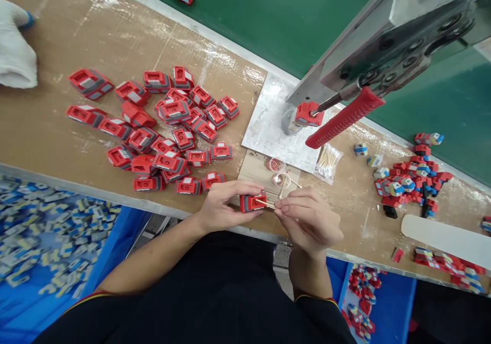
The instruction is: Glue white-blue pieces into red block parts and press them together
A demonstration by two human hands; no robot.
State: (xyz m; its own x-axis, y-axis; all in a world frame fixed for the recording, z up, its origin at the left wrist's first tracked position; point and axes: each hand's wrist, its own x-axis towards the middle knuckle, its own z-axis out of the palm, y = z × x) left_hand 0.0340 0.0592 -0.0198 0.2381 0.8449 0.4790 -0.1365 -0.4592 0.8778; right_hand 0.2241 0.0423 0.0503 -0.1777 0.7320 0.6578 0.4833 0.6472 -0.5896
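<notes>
Between the thumb and fingers of my left hand (224, 206) is a red toy vehicle body (248, 203) with grey trim, its hollow side facing up. My right hand (312, 219) pinches a thin cotton swab (265, 203), whose tip reaches into the hollow of the toy body. Just beyond my hands, two small round cups (275, 164) with reddish contents sit on a piece of cardboard (251, 166). Another stick (295, 182) leans at the nearer cup. A bag of cotton swabs (328, 163) lies past my right hand.
Many similar red bodies (174, 111) are spread at left. A press with a red handle (345, 118) stands on a metal plate (264, 114), holding a red part. Right are piled small parts (414, 178) and a white strip (445, 239). Blue bins (111, 252) flank me below the bench.
</notes>
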